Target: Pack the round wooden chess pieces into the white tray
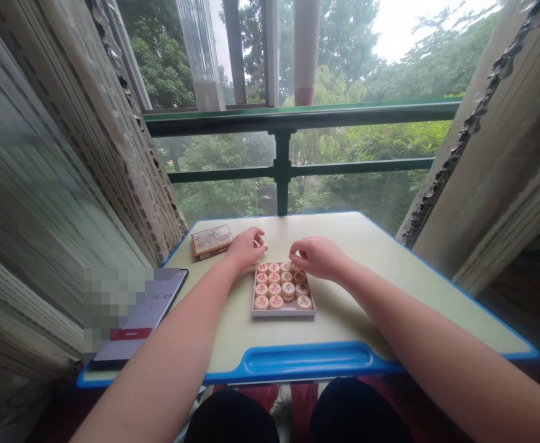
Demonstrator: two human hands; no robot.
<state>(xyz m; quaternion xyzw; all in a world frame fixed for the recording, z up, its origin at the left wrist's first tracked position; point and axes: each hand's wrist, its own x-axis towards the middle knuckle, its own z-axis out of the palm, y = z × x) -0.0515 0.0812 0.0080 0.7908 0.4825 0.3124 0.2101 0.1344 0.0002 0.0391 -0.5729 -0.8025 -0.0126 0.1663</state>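
A shallow white box (pixel 283 313) of round wooden chess pieces (pixel 282 288), marked in red and black, lies in the middle of the pale table (pixel 380 258). My left hand (pixel 245 248) rests at the box's far left corner, fingers curled in a pinch over something I cannot make out. My right hand (pixel 316 256) hovers over the box's far right corner, fingers bent and pinched above the top row of pieces; what they grip, if anything, is hidden.
The box lid (pixel 212 240) lies at the table's far left. A phone (pixel 138 320) sits on the left near edge. A blue pencil groove (pixel 306 360) runs along the front rim. Woven blinds flank the window and green railing behind.
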